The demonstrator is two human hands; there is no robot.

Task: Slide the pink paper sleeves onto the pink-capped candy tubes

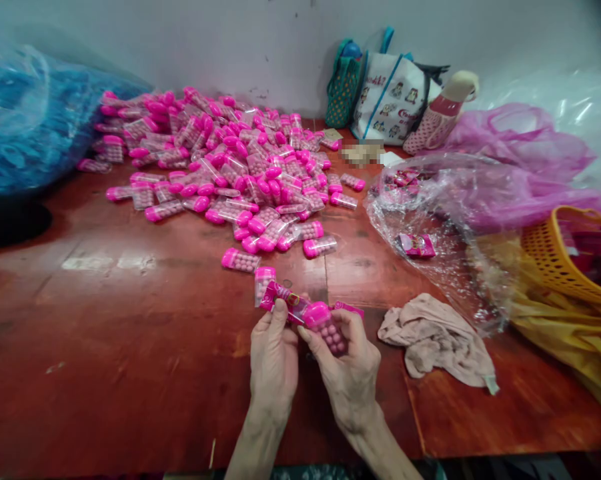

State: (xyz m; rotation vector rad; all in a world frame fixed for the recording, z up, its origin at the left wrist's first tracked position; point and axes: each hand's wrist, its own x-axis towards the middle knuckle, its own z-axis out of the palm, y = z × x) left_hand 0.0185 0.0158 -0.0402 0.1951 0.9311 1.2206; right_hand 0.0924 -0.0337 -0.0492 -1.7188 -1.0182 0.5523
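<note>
My right hand (347, 363) is closed around a small clear candy container (325, 328) with a bright pink cap and round pink balls inside. Between the thumb and fingers of my left hand (275, 357) is a printed pink label sleeve (286, 299), right beside the container's cap. Whether the sleeve touches the cap I cannot tell. Just beyond my left hand, one more container (265, 285) lies on the table. Part of another pink printed piece (349, 309) shows behind my right fingers. A large heap of the same containers (240, 160) spreads across the back of the table.
The reddish wooden table (130, 347) meets a wall. On the left bulges a clear bag of blue pieces (25, 127). To the right are a crumpled cloth (440, 340), clear plastic (450, 267) with printed labels, a yellow basket (555, 250), a pink bag (520, 143) and a white bag (387, 97).
</note>
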